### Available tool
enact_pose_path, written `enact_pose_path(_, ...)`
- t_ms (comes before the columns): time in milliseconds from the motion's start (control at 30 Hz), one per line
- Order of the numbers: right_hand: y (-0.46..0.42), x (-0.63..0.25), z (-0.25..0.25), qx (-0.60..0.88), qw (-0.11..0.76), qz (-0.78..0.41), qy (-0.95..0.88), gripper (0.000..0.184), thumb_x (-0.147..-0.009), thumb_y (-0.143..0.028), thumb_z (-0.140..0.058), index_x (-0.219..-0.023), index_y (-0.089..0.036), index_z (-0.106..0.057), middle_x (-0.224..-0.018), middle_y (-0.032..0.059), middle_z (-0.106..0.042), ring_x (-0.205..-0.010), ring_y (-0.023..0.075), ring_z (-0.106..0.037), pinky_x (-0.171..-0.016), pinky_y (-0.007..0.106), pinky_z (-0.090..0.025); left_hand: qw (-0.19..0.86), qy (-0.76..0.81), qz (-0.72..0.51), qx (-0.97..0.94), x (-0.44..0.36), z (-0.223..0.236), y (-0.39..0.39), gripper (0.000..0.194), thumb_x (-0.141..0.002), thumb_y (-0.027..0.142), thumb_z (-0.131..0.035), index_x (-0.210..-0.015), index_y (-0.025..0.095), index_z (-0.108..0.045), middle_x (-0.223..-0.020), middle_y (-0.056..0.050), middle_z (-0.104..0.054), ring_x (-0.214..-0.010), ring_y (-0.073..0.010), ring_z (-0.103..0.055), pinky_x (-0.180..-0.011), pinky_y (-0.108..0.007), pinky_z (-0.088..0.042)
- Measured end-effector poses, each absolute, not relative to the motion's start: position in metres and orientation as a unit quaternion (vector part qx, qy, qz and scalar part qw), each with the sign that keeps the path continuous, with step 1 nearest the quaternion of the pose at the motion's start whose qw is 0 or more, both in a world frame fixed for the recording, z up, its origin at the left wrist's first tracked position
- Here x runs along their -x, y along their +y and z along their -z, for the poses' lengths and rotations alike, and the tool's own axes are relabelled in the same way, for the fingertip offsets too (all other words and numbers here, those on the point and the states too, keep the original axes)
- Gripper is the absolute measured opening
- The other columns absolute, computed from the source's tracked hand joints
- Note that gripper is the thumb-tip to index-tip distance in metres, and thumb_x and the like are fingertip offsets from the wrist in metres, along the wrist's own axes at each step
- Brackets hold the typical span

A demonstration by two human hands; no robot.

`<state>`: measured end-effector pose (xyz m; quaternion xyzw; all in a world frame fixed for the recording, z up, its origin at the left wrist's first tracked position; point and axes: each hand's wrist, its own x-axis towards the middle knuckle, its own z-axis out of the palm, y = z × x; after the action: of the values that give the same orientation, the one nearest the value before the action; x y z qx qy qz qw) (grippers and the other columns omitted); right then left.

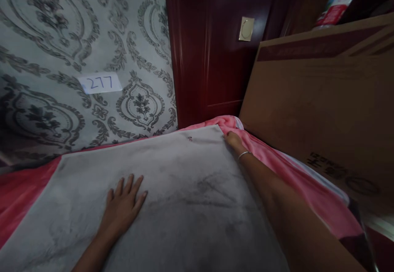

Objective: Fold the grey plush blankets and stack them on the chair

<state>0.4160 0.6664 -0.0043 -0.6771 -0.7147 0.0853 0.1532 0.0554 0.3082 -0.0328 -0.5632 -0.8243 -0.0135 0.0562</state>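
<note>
Grey blanket (172, 190) mostly spread flat over pink sheet (24, 194); left hand (123, 204) open, pressing; right hand (234, 141) at far corner (grip unclear), corner left to settle.

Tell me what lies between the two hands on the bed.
In the head view, only bare grey blanket stretches between the left hand, flat on it, and the right hand at its far corner.

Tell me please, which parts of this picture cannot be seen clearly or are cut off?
- Right hand, head view: fingertips lie at the far corner of the grey blanket; whether they grip it is unclear.
- Cardboard box: right edge cuts it off; its print is too dim to read.
- Red packet: top edge cuts it off.
- Pink sheet: mostly hidden under the blanket.
</note>
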Motion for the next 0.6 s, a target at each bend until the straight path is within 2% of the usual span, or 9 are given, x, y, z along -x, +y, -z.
enact_pose_path(133,0.688,-0.401,0.005,0.692,0.157,-0.095,-0.698,0.039,-0.096,-0.037,-0.054,-0.120,-0.012,-0.072,-0.117,0.0175,-0.073,-0.108,0.0269,-0.069,-0.085,0.030,-0.052,0.064,-0.823,0.014,0.565,-0.053,0.037,0.308,0.067,-0.095,0.055,-0.036,-0.157,0.029,-0.040,-0.166,-0.008,-0.031,-0.155,-0.0393,-0.022,-0.119,-0.064,-0.023)
enact_pose_path(300,0.694,-0.395,0.013,0.713,0.192,-0.073,-0.670,0.045,-0.102,-0.031,-0.041,-0.133,-0.008,-0.065,-0.130,0.0236,-0.066,-0.116,0.0302,-0.066,-0.089,0.035,-0.052,0.062,-0.821,0.025,0.567,-0.054,0.039,0.306,0.067,-0.095,0.058,-0.036,-0.156,0.031,-0.042,-0.166,-0.006,-0.033,-0.154,-0.0382,-0.024,-0.120,-0.064,-0.022)
enact_pose_path(467,0.692,-0.395,0.014,0.693,0.184,-0.081,-0.692,0.039,-0.099,-0.025,-0.048,-0.127,-0.008,-0.069,-0.128,0.0226,-0.068,-0.121,0.0305,-0.064,-0.097,0.036,-0.049,0.058,-0.823,0.019,0.564,-0.061,0.034,0.305,0.065,-0.097,0.055,-0.037,-0.156,0.028,-0.042,-0.165,-0.008,-0.033,-0.154,-0.0392,-0.024,-0.120,-0.065,-0.023)
enact_pose_path(533,0.685,-0.394,0.010,0.691,0.179,-0.084,-0.695,0.043,-0.099,-0.027,-0.048,-0.132,-0.007,-0.065,-0.130,0.0229,-0.066,-0.122,0.0311,-0.063,-0.099,0.038,-0.049,0.064,-0.821,0.025,0.567,-0.062,0.033,0.305,0.064,-0.098,0.053,-0.036,-0.156,0.027,-0.043,-0.165,-0.009,-0.034,-0.153,-0.0396,-0.026,-0.119,-0.066,-0.025)
enact_pose_path(600,0.670,-0.392,0.009,0.674,0.183,-0.060,-0.713,0.053,-0.100,-0.036,-0.046,-0.146,-0.010,-0.053,-0.144,0.0232,-0.057,-0.132,0.0338,-0.055,-0.104,0.045,-0.047,0.067,-0.819,0.031,0.569,-0.062,0.035,0.304,0.064,-0.098,0.054,-0.035,-0.155,0.027,-0.043,-0.165,-0.010,-0.034,-0.153,-0.0403,-0.027,-0.118,-0.066,-0.026)
